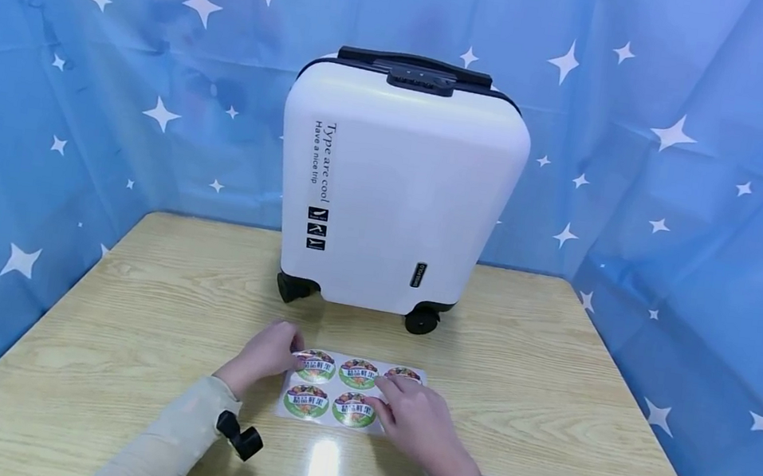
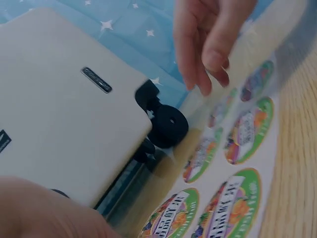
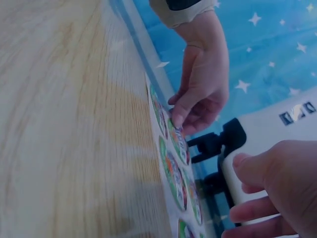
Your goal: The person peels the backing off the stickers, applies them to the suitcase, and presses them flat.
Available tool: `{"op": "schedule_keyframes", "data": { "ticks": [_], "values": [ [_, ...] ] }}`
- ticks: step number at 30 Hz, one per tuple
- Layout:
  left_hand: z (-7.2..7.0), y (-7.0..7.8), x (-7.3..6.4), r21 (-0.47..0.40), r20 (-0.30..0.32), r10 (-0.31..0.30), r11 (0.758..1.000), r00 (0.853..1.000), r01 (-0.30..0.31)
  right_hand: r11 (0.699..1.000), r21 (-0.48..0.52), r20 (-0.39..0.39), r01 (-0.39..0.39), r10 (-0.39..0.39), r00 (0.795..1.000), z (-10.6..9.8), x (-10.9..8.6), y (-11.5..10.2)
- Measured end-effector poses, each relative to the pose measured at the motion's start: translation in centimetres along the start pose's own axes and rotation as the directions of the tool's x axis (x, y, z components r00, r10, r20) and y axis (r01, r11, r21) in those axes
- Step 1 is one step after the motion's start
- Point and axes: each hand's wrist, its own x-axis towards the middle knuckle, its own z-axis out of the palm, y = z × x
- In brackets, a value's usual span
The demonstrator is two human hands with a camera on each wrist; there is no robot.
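A white sheet of oval fruit stickers [image 1: 333, 383] lies on the table in front of the suitcase. At its upper left corner my left hand [image 1: 270, 350] pinches the edge, thumb on top, as the right wrist view shows this hand [image 3: 203, 89] from the side. My right hand [image 1: 418, 424] is over the right part of the sheet, covering some of the stickers. Its fingers are loosely bent and grip nothing; in the left wrist view that hand [image 2: 210, 42] appears just above the sheet [image 2: 270, 148].
A white suitcase [image 1: 396, 184] with a black handle stands upright on black wheels [image 1: 422, 321] behind the sheet. The wooden table [image 1: 187, 285] is bordered by a blue curtain [image 1: 159, 56] with white stars. Black wrist mounts [image 1: 240, 435] are on the sleeves.
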Motion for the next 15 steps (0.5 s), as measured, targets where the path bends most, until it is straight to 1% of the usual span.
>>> {"op": "schedule_keyframes", "data": {
  "ticks": [1,3,5,7,9,13,15],
  "values": [
    [0.0,0.0,0.0,-0.041,0.012,0.004,0.999,1.0,-0.004,1.0,-0.006,0.004,0.0,0.0,1.0,0.0,0.1,-0.1],
    [-0.1,0.0,0.0,-0.138,0.04,-0.003,0.99,0.999,0.008,1.0,-0.011,0.008,0.001,-0.001,1.0,0.0,0.2,-0.2],
    [-0.2,0.0,0.0,-0.226,0.06,-0.015,0.974,0.998,0.028,1.0,-0.009,0.012,0.002,-0.002,1.0,0.0,0.4,-0.3],
    [-0.3,0.1,-0.1,-0.292,0.073,-0.03,0.955,0.997,0.05,1.0,-0.01,0.012,0.002,-0.002,1.0,0.0,0.5,-0.4],
    [-0.3,0.2,-0.1,-0.329,0.073,-0.038,0.942,0.997,0.06,1.0,-0.002,0.01,0.0,0.0,1.0,-0.1,0.7,-0.5],
    [-0.3,0.4,-0.2,-0.37,0.044,-0.037,0.928,0.998,0.051,1.0,0.014,0.008,-0.005,0.005,1.0,0.0,1.0,-0.7],
    [-0.3,0.5,-0.3,-0.404,0.033,-0.042,0.913,0.999,0.051,1.0,0.023,0.007,-0.008,0.008,1.0,0.1,1.2,-0.8]
  ]
}}
